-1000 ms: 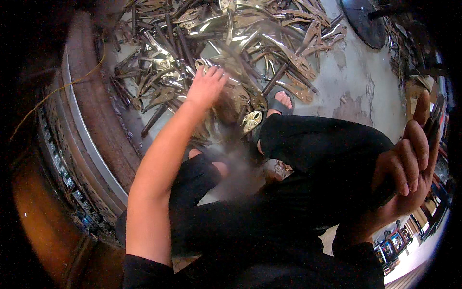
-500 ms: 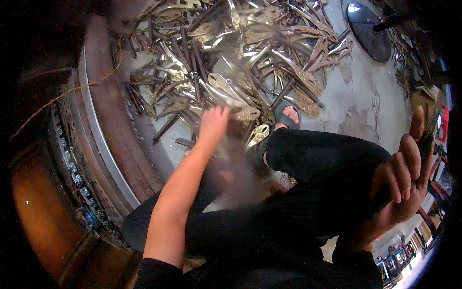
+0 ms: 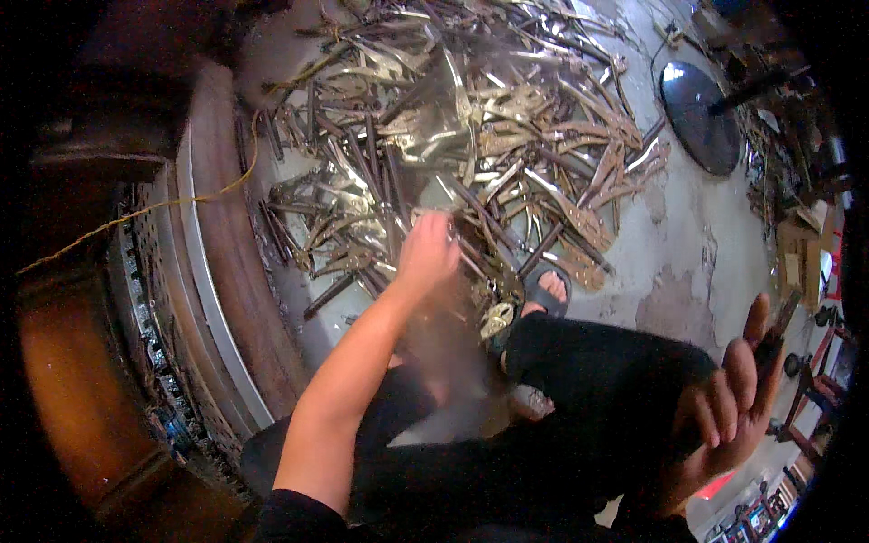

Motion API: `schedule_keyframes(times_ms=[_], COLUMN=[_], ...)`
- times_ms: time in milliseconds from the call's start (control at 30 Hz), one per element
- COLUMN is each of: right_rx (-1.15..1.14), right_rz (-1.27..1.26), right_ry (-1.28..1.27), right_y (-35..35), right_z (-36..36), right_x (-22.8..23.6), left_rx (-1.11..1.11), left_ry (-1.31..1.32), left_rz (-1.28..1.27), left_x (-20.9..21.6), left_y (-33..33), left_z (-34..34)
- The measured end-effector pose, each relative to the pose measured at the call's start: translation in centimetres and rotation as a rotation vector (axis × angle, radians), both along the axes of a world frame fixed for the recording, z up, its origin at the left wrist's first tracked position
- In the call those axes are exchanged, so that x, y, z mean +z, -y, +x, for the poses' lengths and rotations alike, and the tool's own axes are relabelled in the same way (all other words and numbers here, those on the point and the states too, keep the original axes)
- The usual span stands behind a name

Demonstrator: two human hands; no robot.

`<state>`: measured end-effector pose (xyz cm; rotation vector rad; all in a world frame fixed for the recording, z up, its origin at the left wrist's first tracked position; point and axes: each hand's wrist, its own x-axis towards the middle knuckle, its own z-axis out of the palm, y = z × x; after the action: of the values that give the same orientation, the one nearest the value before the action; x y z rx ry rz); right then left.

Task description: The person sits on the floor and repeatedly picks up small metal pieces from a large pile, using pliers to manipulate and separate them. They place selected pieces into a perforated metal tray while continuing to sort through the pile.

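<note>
My left hand (image 3: 429,253) reaches down to the near side of a heap of locking pliers (image 3: 520,127) on the floor. Its fingers are curled closed among the tools, and what they hold is hidden behind them. The pliers are bare metal, with shiny curved handles, duller jaws and some dark bars between them. One pair of pliers (image 3: 496,320) lies close to my sandalled foot (image 3: 550,288). Off to the right, raised above my knee, my right hand (image 3: 731,398) has its fingers bent around a narrow dark piece (image 3: 786,315), mostly hidden and in shadow.
On the left stands a curved, rusty-brown machine part with a metal rim (image 3: 213,281), crossed by a yellow cord (image 3: 213,195). A round dark base with a post (image 3: 697,118) stands at the far right. A cardboard box (image 3: 801,253) sits beyond my right hand.
The view has tipped, so the heap sits lower in the picture. My left hand has moved slightly farther into the pliers; a shiny pair by its fingers no longer shows there.
</note>
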<state>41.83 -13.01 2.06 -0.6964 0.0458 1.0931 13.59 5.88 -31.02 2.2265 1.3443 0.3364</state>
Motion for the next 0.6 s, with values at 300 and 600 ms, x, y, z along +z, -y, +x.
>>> schedule_keyframes(times_ms=[300, 600], right_rx=[0.802, 0.555], right_rz=[-0.114, -0.376], right_ry=[1.998, 0.597], right_y=[3.7, 1.2], right_z=[7.0, 5.4], right_x=[1.3, -0.3], left_rx=[0.251, 0.283], left_ry=[0.027, -0.132], left_rz=[0.121, 0.239], left_x=[-2.1, -6.1], left_y=[-11.5, -23.9], left_z=[1.7, 0.6])
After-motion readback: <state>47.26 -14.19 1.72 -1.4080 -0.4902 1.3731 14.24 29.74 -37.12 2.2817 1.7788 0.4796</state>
